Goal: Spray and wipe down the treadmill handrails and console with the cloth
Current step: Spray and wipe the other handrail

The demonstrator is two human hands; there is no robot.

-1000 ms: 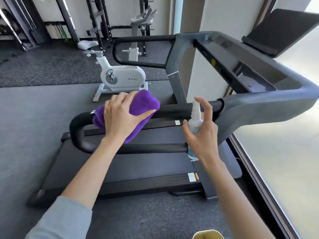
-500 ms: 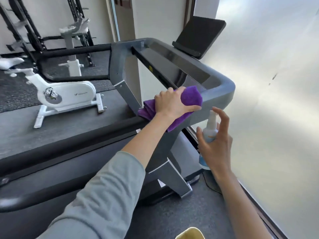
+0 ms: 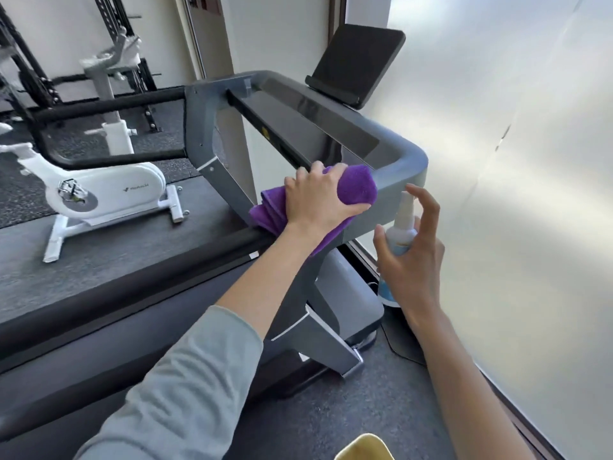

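On console frame (image 3: 401, 174): L hand (image 3: 318, 200) pressing cloth (image 3: 356, 185) (purple).

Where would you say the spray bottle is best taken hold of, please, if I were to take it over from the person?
Probably the lower body of the spray bottle, from the treadmill side. It stands upright, and the right hand wraps it from the window side, with one of the fingers raised by the nozzle. The round blue base below the palm is the barest part.

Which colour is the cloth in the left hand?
Purple; the cloth under the left hand shows clearly in the head view.
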